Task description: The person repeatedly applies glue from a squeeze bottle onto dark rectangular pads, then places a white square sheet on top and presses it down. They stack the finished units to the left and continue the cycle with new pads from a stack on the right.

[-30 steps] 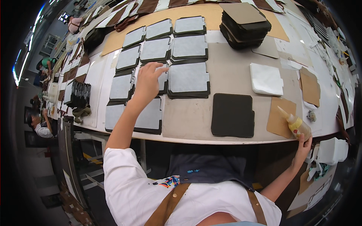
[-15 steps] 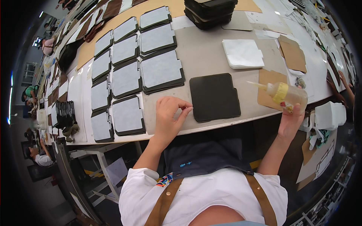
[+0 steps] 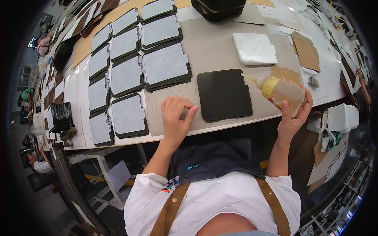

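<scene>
My right hand (image 3: 293,116) grips a clear squeeze bottle (image 3: 280,89) with a yellow collar and a white nozzle. The nozzle points left, over the right edge of a black rectangular panel (image 3: 223,94) lying on the grey table (image 3: 220,47). My left hand (image 3: 175,118) rests on the table just left of that panel, fingers curled with the fingertips pinched together; whether it holds anything small I cannot make out. Further left and behind lie several black panels topped with grey-white sheets (image 3: 165,65), laid out in rows.
A white folded cloth (image 3: 255,48) lies beyond the black panel. Brown cardboard pieces (image 3: 307,53) sit to the right, and a stack of black panels (image 3: 218,8) at the far edge. A white container (image 3: 342,117) hangs off the near right table edge. Other people work at the far left.
My left hand came back from the grey-topped panels to the table beside the black panel. My right hand lifted the bottle from the table's edge to the panel's right side.
</scene>
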`<action>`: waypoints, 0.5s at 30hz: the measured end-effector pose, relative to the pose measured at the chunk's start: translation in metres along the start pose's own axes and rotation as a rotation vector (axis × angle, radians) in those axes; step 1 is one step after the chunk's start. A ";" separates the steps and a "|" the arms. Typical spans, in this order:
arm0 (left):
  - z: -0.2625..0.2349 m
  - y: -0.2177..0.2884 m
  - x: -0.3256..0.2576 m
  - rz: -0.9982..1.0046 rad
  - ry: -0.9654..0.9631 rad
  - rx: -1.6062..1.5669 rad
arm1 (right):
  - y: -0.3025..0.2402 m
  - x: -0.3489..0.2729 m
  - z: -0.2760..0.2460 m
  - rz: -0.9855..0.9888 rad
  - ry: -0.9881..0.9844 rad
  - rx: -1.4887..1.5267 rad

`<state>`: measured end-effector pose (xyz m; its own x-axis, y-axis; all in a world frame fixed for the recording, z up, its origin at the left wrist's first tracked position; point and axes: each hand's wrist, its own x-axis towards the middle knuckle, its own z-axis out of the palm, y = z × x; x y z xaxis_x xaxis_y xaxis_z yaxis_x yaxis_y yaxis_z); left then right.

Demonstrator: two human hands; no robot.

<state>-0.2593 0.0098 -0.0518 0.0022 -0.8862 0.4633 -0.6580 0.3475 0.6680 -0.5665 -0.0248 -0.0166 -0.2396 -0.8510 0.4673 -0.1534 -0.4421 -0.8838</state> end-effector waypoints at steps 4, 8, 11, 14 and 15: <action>0.000 -0.001 0.001 -0.015 0.009 -0.028 | 0.000 0.000 0.002 0.011 0.017 -0.059; 0.000 -0.001 0.001 -0.040 -0.009 -0.044 | 0.001 0.000 0.003 0.014 0.030 -0.073; 0.000 -0.003 0.001 -0.058 -0.008 -0.059 | 0.002 -0.001 0.004 0.013 0.036 -0.076; 0.001 -0.004 0.000 -0.073 -0.007 -0.074 | 0.004 -0.001 0.003 0.012 0.041 -0.080; 0.001 -0.004 0.000 -0.072 -0.006 -0.078 | 0.004 -0.001 0.003 0.011 0.044 -0.083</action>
<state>-0.2570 0.0079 -0.0554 0.0432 -0.9115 0.4090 -0.5957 0.3051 0.7430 -0.5642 -0.0263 -0.0210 -0.2835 -0.8418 0.4594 -0.2288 -0.4059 -0.8848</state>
